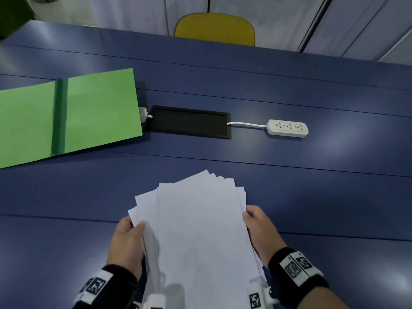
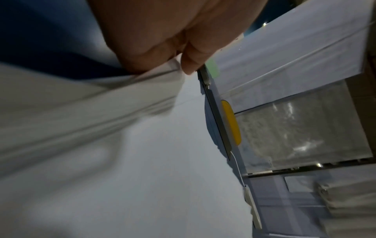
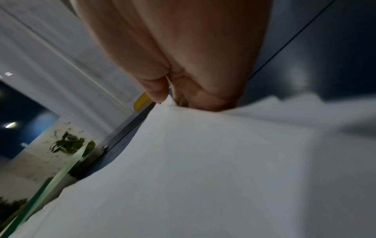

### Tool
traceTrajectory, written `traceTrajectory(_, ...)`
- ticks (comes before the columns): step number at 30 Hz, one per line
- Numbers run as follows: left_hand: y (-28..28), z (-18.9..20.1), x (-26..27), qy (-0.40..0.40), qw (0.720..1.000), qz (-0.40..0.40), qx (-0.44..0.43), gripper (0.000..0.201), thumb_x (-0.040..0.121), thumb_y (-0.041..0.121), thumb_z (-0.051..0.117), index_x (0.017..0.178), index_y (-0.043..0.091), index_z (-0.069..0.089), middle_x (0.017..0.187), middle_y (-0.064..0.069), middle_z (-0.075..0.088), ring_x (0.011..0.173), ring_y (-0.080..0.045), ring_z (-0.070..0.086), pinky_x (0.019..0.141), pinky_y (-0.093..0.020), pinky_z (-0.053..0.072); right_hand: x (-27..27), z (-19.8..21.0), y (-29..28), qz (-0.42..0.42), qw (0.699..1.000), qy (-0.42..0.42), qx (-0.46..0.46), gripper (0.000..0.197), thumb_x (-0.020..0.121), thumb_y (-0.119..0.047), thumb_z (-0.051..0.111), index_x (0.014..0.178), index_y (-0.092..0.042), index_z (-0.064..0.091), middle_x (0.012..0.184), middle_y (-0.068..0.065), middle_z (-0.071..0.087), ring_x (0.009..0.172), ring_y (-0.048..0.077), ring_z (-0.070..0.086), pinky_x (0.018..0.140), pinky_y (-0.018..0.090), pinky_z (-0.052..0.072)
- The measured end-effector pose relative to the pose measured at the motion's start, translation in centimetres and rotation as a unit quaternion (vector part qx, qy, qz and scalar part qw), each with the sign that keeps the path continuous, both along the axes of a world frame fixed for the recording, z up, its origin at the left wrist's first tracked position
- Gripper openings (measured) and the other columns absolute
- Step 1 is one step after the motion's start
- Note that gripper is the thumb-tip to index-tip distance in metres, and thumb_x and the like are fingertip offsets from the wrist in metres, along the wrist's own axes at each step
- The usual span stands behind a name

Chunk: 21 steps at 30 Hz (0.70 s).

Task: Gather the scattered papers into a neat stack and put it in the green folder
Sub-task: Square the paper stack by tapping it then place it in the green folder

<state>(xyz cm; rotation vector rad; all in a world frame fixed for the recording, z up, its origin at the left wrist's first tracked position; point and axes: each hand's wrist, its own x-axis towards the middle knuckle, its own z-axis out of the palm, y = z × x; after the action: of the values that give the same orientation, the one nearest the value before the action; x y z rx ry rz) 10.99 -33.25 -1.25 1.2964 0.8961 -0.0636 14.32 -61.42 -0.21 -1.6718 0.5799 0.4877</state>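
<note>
An office meeting room: long blue table [image 1: 245,74] with cable hatch [image 1: 189,121], power strip [image 1: 287,128], yellow chair [image 1: 215,27].

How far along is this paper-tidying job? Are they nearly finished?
About halfway. Done: the papers are all gathered into one bundle, none left loose on the table. In hand: the left hand and right hand hold the bundle by its sides, but its far edges are fanned, so it is not yet neat. Left: squaring it up and putting it in the green folder, which lies open to the left.

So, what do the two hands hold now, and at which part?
Both grip the stack of white papers: left hand at its left edge, right hand at its right edge.
</note>
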Motion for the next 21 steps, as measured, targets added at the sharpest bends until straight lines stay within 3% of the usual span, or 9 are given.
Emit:
traceTrajectory(3,-0.6,-0.1,0.4,0.017,0.998,-0.003,0.054,0.013,0.090,0.011,0.050,0.078,0.008,0.048,0.069,-0.014,0.049,0.061,-0.026,0.044,0.057,-0.035,0.040,0.3,0.3,1.3,0.035,0.998,-0.018,-0.051,0.013,0.098,-0.018,0.045,0.094,-0.008,0.053,0.081,0.000,0.057,0.068,0.019,0.048,0.063,0.031,0.045)
traceTrajectory(5,-0.5,0.0,1.6,0.025,0.998,-0.013,0.063,0.017,0.090,0.017,0.050,0.076,0.010,0.046,0.068,-0.012,0.042,0.063,-0.024,0.039,0.057,-0.033,0.035,0.6,0.6,2.0,0.063,0.995,-0.018,-0.070,0.011,0.098,-0.021,0.046,0.101,-0.017,0.056,0.096,-0.003,0.068,0.084,0.022,0.062,0.076,0.033,0.052)
traceTrajectory(8,0.2,0.6,3.1,0.029,0.997,-0.025,0.067,0.020,0.097,0.017,0.046,0.078,0.010,0.048,0.064,-0.007,0.041,0.051,-0.019,0.035,0.050,-0.026,0.029,0.9,0.8,2.0,0.054,0.995,-0.011,-0.086,0.015,0.099,-0.024,0.048,0.110,-0.019,0.058,0.105,-0.002,0.071,0.099,0.022,0.067,0.086,0.036,0.055)
traceTrajectory(12,0.1,0.4,4.5,0.029,0.985,-0.098,0.136,0.016,0.093,0.017,0.045,0.078,0.011,0.047,0.071,-0.005,0.047,0.063,-0.022,0.045,0.059,-0.032,0.039,1.3,0.9,2.6,0.057,0.994,-0.017,-0.093,0.032,0.100,-0.029,0.048,0.132,-0.026,0.049,0.116,-0.010,0.068,0.107,0.018,0.065,0.097,0.039,0.052)
traceTrajectory(15,0.1,0.4,5.3,0.041,0.970,-0.133,0.198,0.022,0.093,0.025,0.042,0.076,0.012,0.043,0.075,-0.004,0.047,0.071,-0.023,0.045,0.064,-0.035,0.038,2.0,0.5,2.9,0.070,0.992,-0.004,-0.108,0.046,0.099,-0.034,0.044,0.145,-0.026,0.036,0.123,-0.007,0.064,0.108,0.018,0.062,0.099,0.039,0.049)
traceTrajectory(18,0.1,0.7,5.4,0.021,0.954,-0.190,0.230,0.023,0.100,0.030,0.039,0.093,0.012,0.051,0.089,-0.005,0.058,0.083,-0.028,0.056,0.073,-0.037,0.044,1.9,0.6,2.9,0.096,0.988,0.000,-0.124,0.058,0.100,-0.035,0.043,0.154,-0.025,0.026,0.135,-0.007,0.061,0.114,0.018,0.060,0.104,0.035,0.045)
traceTrajectory(21,-0.1,0.3,5.7,0.000,0.951,-0.235,0.201,0.039,0.097,0.044,0.042,0.131,0.029,0.050,0.121,0.005,0.063,0.111,-0.023,0.059,0.102,-0.044,0.045,2.3,1.2,3.5,0.119,0.987,0.005,-0.111,0.072,0.101,-0.037,0.045,0.160,-0.034,0.005,0.144,-0.014,0.049,0.127,0.017,0.052,0.110,0.033,0.039)
